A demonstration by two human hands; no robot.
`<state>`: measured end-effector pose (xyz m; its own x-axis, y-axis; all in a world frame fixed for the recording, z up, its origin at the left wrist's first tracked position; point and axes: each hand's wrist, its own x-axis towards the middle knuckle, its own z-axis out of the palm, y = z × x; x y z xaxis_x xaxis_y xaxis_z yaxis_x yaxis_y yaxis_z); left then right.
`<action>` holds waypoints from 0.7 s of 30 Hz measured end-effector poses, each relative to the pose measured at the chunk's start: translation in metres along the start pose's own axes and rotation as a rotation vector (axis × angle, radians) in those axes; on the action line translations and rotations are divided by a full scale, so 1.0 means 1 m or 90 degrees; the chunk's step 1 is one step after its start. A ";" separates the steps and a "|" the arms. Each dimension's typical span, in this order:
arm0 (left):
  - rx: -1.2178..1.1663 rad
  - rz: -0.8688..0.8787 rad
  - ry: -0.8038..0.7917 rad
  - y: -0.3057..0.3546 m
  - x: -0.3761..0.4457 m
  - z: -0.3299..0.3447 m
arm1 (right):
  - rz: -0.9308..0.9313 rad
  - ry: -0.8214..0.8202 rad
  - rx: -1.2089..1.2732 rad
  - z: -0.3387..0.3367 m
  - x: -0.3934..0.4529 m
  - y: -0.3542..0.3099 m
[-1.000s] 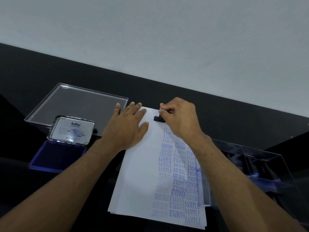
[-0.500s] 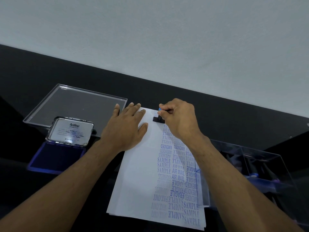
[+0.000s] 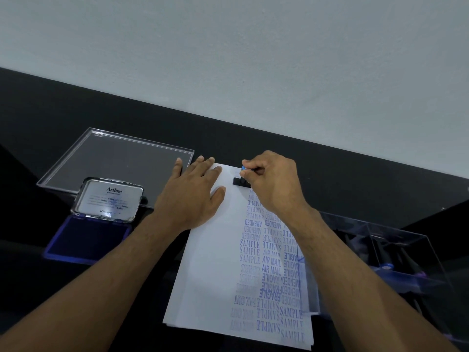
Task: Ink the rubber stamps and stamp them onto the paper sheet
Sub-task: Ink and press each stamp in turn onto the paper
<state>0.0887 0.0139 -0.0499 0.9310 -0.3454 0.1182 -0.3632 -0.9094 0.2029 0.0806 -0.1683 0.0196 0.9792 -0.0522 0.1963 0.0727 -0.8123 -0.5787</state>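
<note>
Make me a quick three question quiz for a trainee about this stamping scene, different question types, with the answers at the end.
1. True or false: the left hand lies flat on the paper sheet.
2. Multiple choice: where on the sheet is the right hand pressing the rubber stamp? A) the near edge B) the far end, above the printed columns C) off the sheet, on the ink pad.
3. Fill in: the open ink pad's lid shows the brand name ____.

Key: 1 true; 2 B; 3 Artline.
</note>
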 end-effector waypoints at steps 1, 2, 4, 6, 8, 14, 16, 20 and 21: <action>-0.001 0.000 -0.001 0.000 0.000 0.000 | 0.003 0.000 0.002 0.000 0.000 0.000; -0.002 0.000 0.000 0.000 0.000 0.000 | 0.005 -0.001 0.003 0.000 0.000 0.000; 0.000 0.000 0.003 0.000 0.000 0.000 | 0.007 -0.002 0.007 0.000 0.001 -0.001; 0.000 0.001 0.003 0.000 0.000 0.001 | 0.013 -0.002 0.016 0.000 0.002 -0.001; -0.004 0.001 0.003 0.000 0.000 0.001 | 0.017 0.000 0.020 -0.001 0.001 -0.002; 0.000 -0.004 -0.007 0.000 0.001 0.000 | 0.020 0.003 0.023 0.001 0.001 -0.001; 0.000 -0.003 -0.004 0.001 0.000 0.000 | 0.006 0.021 0.018 0.001 -0.002 0.001; -0.002 -0.002 -0.009 0.001 -0.001 -0.001 | 0.017 0.153 0.108 -0.007 -0.009 0.007; -0.004 0.000 -0.008 0.000 -0.001 -0.001 | 0.053 0.183 0.164 -0.012 -0.010 0.009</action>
<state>0.0876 0.0141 -0.0488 0.9316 -0.3475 0.1064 -0.3627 -0.9082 0.2088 0.0693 -0.1820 0.0216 0.8932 -0.3026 0.3326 0.0760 -0.6275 -0.7749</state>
